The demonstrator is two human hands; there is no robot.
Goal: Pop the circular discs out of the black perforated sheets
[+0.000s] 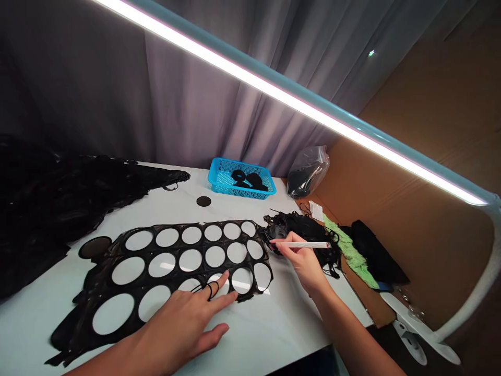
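Observation:
A black sheet (176, 275) with rows of large round holes lies across the white table, its lower part covered by my left hand. My left hand (199, 313) rests with fingers spread at the sheet's front edge; a thin black loop (212, 286) circles one finger. Between the fingertips of my right hand (299, 266) is a white pen-shaped tool (313, 244) with a reddish end. Its tip is at the sheet's right edge, beside a heap of black scraps (301, 224); the exact contact is hidden.
A blue basket (242, 194) with black pieces stands at the back. Black material (58, 209) is piled at left. Dark discs (204, 201) lie on the table (289, 318). A plastic bag (309, 169) and green cloth (348, 248) are at right. A lit lamp (274, 91) crosses above.

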